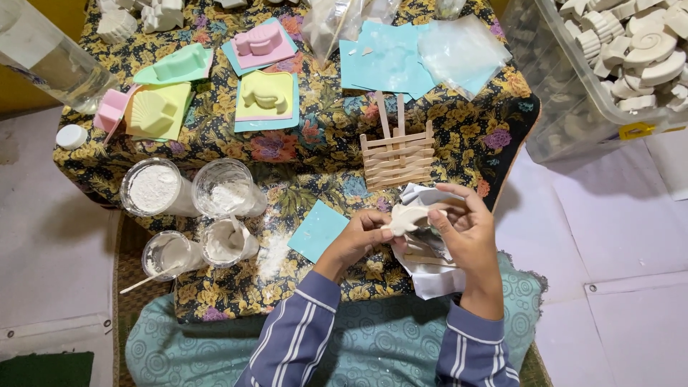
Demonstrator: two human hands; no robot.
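Observation:
Both hands hold a small cream plaster figure (pixel 405 217), shaped like a dolphin, above the front right of the flowered table (pixel 215 136). My left hand (pixel 357 240) pinches its left end with thumb and fingers. My right hand (pixel 467 229) curls round its right side, fingers over the top. Crumpled white paper (pixel 428 272) lies under the hands. A turquoise square sheet (pixel 317 230) rests just left of my left hand.
A small rack of wooden sticks (pixel 398 158) stands behind the hands. Several jars and cups of white powder and paste (pixel 154 188) sit front left. Pastel moulds (pixel 266 97) and turquoise sheets (pixel 383 61) lie further back. A clear bin of plaster casts (pixel 573 79) stands at right.

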